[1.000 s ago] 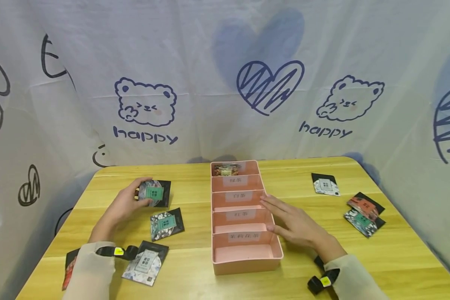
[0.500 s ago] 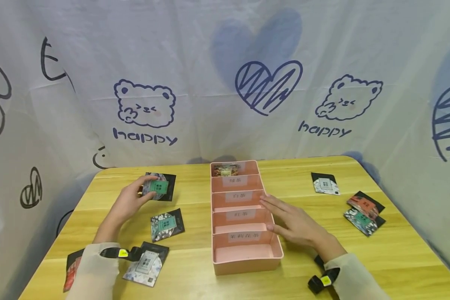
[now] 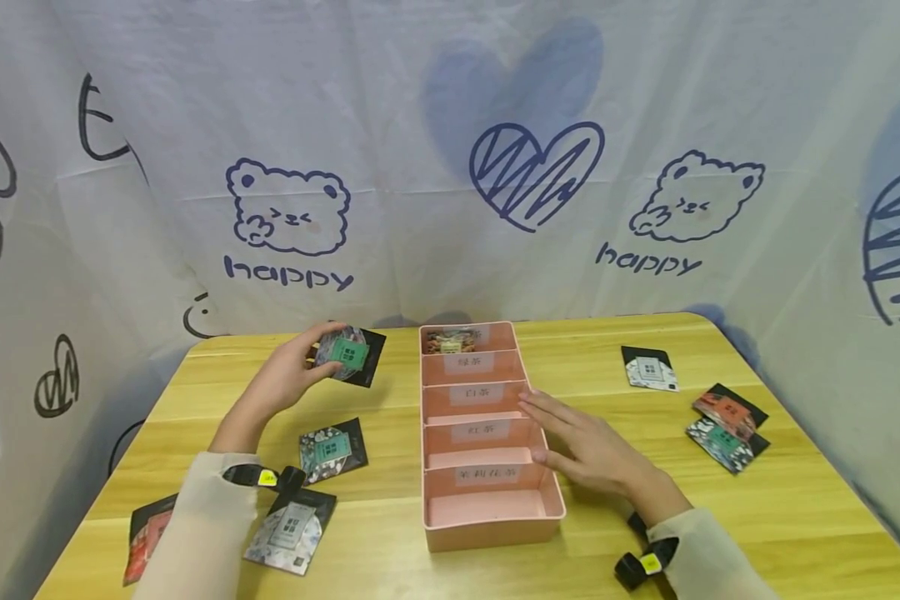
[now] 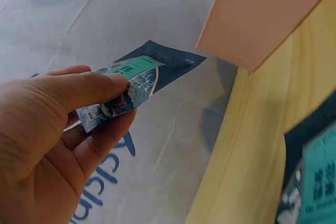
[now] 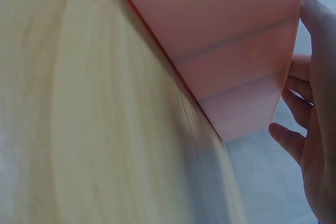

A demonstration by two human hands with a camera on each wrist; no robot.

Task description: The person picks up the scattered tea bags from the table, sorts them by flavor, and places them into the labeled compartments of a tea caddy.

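My left hand (image 3: 288,371) pinches a dark sachet with a green label (image 3: 351,356) between thumb and fingers, over the table's left back part. In the left wrist view the sachet (image 4: 144,80) is tilted, with the thumb across its face. A pink divided box (image 3: 495,533) with labelled compartments stands mid-table. Its rearmost compartment holds a small patterned packet (image 3: 452,342). My right hand (image 3: 592,446) rests with extended fingers on the box's right rim. The right wrist view shows those fingers (image 5: 296,108) along the box's upper edge.
On the left lie another green-labelled sachet (image 3: 333,450), a white-patterned sachet (image 3: 291,531) and a red one (image 3: 146,537) partly behind the sleeve. On the right are a white-patterned sachet (image 3: 650,369) and a red sachet (image 3: 729,411) overlapping a green-labelled one (image 3: 723,446). A printed curtain (image 3: 420,167) hangs behind.
My left hand has lifted the green-labelled sachet and carried it right and away from me, towards the box. My right hand has stayed at the box's rim.
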